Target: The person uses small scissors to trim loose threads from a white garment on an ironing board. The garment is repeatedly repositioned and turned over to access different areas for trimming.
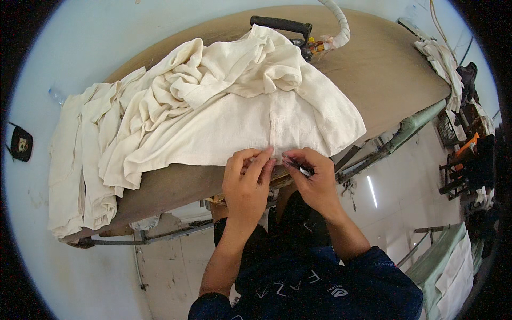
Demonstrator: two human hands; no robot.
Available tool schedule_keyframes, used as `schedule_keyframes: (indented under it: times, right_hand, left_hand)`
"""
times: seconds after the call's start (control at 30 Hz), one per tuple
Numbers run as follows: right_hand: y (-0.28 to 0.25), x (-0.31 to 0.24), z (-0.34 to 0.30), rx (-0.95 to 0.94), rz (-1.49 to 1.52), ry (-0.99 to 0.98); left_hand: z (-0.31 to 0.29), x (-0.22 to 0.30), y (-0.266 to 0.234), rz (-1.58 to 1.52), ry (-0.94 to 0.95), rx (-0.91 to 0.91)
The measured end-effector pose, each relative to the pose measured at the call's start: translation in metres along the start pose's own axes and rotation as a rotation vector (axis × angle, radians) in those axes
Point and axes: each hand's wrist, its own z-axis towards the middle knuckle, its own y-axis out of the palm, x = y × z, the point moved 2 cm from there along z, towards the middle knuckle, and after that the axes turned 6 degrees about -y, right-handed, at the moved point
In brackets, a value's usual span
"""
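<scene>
A cream cloth garment with a vertical seam lies over the near edge of the padded table, its upper part heaped in folds. At the hem by the seam, my left hand is closed, thumb and fingertips pinching the cloth edge. Close beside it, my right hand is closed round a small black and silver tool that looks like thread snips. Its tip is by the hem; my fingers hide much of the tool, and I cannot tell whether it touches the cloth.
Behind the garment stands an iron with a black handle and a wrapped hose, partly hidden by cloth. More cream pieces hang over the left end of the brown padded table. Metal rails run below its edge.
</scene>
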Motion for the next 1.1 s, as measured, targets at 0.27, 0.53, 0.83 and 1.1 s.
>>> schedule_keyframes:
  times: [0.27, 0.53, 0.83, 1.1]
  right_hand:
    - [-0.001, 0.005, 0.001, -0.003, -0.005, 0.031]
    - [-0.007, -0.004, 0.008, -0.066, -0.029, -0.043]
    - [-0.008, 0.007, 0.008, -0.082, -0.034, 0.027]
    - [-0.018, -0.019, 0.015, -0.127, -0.208, -0.096]
  left_hand:
    - [0.006, 0.007, -0.002, 0.092, -0.088, -0.071]
    - [0.001, 0.004, -0.007, -0.019, -0.112, -0.117]
    - [0.007, 0.007, -0.001, 0.115, -0.079, -0.137]
    - [0.002, -0.002, -0.018, -0.324, -0.363, -0.288]
